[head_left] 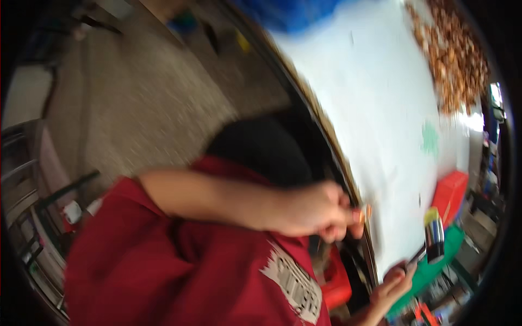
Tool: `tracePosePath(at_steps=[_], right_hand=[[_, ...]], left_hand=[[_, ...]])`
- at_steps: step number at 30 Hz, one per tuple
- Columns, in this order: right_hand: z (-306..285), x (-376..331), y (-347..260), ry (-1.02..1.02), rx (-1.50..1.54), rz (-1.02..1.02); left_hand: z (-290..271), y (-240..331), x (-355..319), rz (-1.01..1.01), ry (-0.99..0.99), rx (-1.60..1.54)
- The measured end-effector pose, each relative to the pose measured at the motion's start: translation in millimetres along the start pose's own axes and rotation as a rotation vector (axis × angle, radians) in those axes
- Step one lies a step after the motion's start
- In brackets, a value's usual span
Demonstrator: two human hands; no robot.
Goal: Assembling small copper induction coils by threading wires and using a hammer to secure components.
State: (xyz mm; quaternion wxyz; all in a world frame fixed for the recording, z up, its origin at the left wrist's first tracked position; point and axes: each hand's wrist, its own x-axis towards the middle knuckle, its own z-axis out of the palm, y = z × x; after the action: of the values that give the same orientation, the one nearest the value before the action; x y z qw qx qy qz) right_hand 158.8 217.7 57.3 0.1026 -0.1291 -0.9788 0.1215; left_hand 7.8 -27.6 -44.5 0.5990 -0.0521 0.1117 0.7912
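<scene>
My left hand (318, 212) is closed in a pinch above the table's near edge. A small orange-brown piece (366, 212) shows at its fingertips, too blurred to name. Farther right, at the lower end of the table, my right hand (394, 285) is closed around a slim dark tool (417, 256) whose kind I cannot make out. Just past that tool stands a shiny dark and silver cylinder (434, 239) with a yellow top. Whether the two touch is unclear.
A heap of small brown pieces (454, 60) lies on the white tabletop (375, 108). Blue material (293, 13) covers its far end. A red box (450, 195) and green surface (424, 285) are at right. Under the edge sits a red container (336, 280).
</scene>
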Motion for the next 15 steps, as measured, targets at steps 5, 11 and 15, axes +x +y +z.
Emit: tracePosePath(at_steps=[5, 11, 15], right_hand=[[45, 11, 84, 0.147, 0.081, 0.106], [77, -5, 87, 0.218, -0.017, 0.419], [51, 2, 46, 0.065, -0.198, 0.661]], left_hand=[[18, 13, -26, 0.289, 0.014, 0.482], [84, 61, -39, 1.244, 0.2, 1.928], [113, 114, -45, 1.762, 0.25, 2.471]])
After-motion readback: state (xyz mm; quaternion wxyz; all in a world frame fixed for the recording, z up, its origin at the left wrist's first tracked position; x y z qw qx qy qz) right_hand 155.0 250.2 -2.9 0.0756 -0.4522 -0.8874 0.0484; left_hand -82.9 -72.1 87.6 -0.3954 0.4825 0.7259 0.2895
